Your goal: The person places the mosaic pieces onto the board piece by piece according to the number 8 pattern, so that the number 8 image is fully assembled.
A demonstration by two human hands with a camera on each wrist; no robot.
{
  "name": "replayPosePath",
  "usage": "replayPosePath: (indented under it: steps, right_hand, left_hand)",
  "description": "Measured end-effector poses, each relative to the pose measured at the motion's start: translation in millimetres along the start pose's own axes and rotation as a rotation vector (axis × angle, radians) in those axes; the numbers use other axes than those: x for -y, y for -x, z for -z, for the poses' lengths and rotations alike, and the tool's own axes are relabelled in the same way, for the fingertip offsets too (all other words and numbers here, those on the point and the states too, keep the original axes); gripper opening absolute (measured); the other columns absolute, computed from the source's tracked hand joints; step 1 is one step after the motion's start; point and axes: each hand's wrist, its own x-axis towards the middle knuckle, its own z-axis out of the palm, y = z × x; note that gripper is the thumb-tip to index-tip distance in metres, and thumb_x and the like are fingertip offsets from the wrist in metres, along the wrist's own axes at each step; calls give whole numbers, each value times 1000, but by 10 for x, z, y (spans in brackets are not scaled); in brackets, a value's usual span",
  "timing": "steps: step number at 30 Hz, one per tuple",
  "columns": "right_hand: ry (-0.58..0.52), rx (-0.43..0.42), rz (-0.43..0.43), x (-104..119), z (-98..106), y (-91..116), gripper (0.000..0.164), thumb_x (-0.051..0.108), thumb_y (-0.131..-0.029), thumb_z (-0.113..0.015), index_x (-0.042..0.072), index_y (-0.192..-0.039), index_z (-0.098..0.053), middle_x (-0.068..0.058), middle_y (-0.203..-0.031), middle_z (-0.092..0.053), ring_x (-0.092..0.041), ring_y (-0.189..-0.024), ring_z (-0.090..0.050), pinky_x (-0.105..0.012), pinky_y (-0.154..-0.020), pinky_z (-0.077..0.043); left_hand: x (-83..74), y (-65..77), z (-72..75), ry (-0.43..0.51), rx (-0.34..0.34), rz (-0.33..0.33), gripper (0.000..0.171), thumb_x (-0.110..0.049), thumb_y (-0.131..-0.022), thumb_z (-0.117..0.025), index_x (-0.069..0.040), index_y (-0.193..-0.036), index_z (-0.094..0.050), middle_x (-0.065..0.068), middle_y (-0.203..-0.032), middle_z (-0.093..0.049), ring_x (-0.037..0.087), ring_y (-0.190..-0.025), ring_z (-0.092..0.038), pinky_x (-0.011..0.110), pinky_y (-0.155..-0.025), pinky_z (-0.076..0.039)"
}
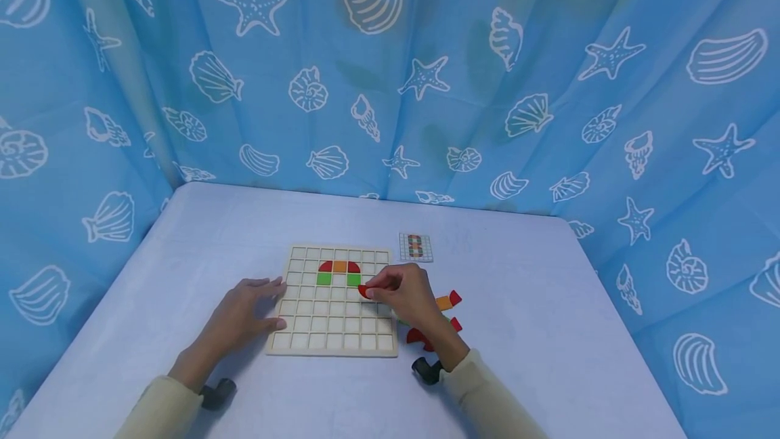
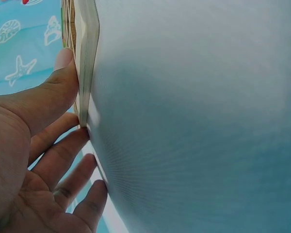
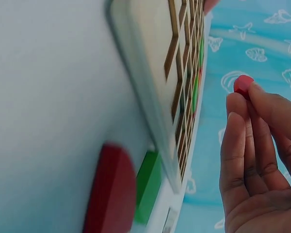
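A wooden grid board [image 1: 332,351] lies on the white table. On it, two red rounded pieces flank an orange square [image 1: 340,267], with a green square [image 1: 325,279] under each red one. My right hand [image 1: 408,293] pinches a red piece [image 3: 242,84] between thumb and fingertips, over the board's right part, just below the right green square [image 1: 354,280]. My left hand [image 1: 240,314] rests along the board's left edge; in the left wrist view its thumb and spread fingertips touch that edge.
Right of the board, partly behind my right hand, lie several loose pieces, among them a red one [image 1: 417,336] and an orange one [image 1: 444,303]. A small card [image 1: 416,247] with a printed grid pattern lies behind the board's right corner. A blue shell-print curtain [image 1: 390,87] surrounds the table.
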Motion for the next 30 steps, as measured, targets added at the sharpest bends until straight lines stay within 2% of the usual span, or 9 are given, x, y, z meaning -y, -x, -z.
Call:
replayPosePath:
  steps: [11,21,30]
  right_hand:
    - [-11,13,5,159,-217,-118,6,16,-90,-87,21,-90,-85,6,-87,-79,-12,-79,-70,-23,-66,-59]
    - [21,83,38,275,-404,-250,5,12,-87,-88,16,-87,-86,3,-76,-76,-10,-70,-64,-23,-59,-50]
    - [75,59,-21,332,-541,-339,10,11,-85,-90,18,-80,-84,7,-72,-74,-9,-70,-64,-24,-57,-49]
  left_hand:
    - [-36,1,16,-10,3,6,76,-23,-79,-95,-8,-146,-64,13,-156,-60,47,-146,-51,65,-119,-43]
    - [-28,-6,-2,-8,10,22,77,-23,-78,-95,-8,-147,-63,13,-156,-60,47,-147,-50,65,-119,-44]
    - [-37,-6,5,-6,5,18,77,-22,-79,-95,-8,-147,-63,13,-156,-60,47,-147,-50,66,-118,-44]
